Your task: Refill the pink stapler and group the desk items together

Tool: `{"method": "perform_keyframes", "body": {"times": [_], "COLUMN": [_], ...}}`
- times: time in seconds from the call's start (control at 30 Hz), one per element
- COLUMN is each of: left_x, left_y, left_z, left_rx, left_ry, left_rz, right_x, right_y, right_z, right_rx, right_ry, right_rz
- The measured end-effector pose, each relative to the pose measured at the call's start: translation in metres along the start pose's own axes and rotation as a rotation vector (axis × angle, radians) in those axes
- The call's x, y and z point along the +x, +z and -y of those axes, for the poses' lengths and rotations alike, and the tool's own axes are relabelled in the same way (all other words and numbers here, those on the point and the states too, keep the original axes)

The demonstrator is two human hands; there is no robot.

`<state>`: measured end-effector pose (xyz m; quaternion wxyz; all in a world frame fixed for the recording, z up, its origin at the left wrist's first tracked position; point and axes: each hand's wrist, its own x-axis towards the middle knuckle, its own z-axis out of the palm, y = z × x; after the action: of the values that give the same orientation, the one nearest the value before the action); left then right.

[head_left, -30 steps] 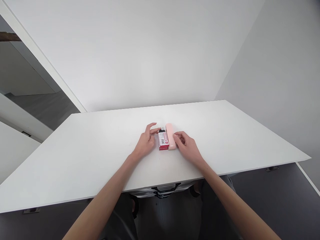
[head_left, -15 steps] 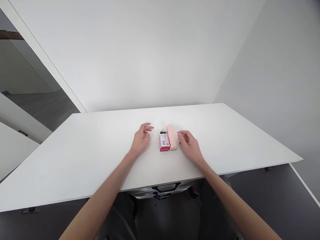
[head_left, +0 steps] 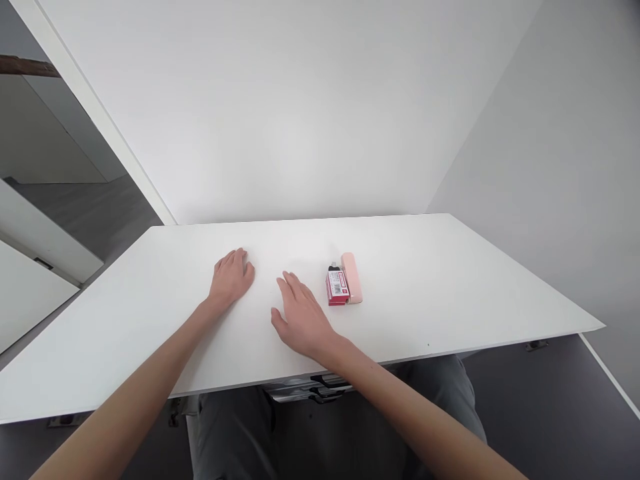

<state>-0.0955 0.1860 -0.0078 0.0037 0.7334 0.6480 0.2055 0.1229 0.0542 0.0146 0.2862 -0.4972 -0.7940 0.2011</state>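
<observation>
My left hand [head_left: 231,277] is on the left part of the white table, fingers forward and thumb apart, with nothing in it. My right hand [head_left: 303,319] is open over the tabletop, between the left hand and a small group of things, touching none of them. In that group, a small red and white box [head_left: 337,287] with a barcode label lies closest to the right hand. Against its right side is a long pink object [head_left: 352,277] with rounded edges. A small black item with a pale tip [head_left: 334,267] shows behind the box, partly hidden.
The white tabletop [head_left: 450,287] ends against a white wall [head_left: 300,120] at the back. Drawers with black handles [head_left: 325,393] show under the front edge. At the far left is an opening beside a white frame [head_left: 90,107].
Both hands have moved left, away from either side of the group. My right hand has crossed to its left side and opened out. The box and pink object keep their arrangement.
</observation>
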Motion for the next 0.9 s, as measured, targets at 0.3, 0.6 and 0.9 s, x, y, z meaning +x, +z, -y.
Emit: {"method": "perform_keyframes", "body": {"times": [0.3,0.6,0.9], "left_x": [-0.002,-0.003,-0.002], "left_y": [0.000,-0.002,-0.001], "left_z": [-0.005,-0.008,-0.007], "left_rx": [0.012,0.017,0.006], "left_ry": [0.005,-0.009,0.011], "left_rz": [-0.022,0.007,-0.022], "right_x": [0.053,0.052,0.045], "right_y": [0.030,0.020,0.008], "right_z": [-0.035,-0.050,-0.068], "right_rx": [-0.111,-0.111,-0.089], "right_ry": [0.234,0.313,0.309], "right_rz": [-0.039,-0.069,-0.095]}}
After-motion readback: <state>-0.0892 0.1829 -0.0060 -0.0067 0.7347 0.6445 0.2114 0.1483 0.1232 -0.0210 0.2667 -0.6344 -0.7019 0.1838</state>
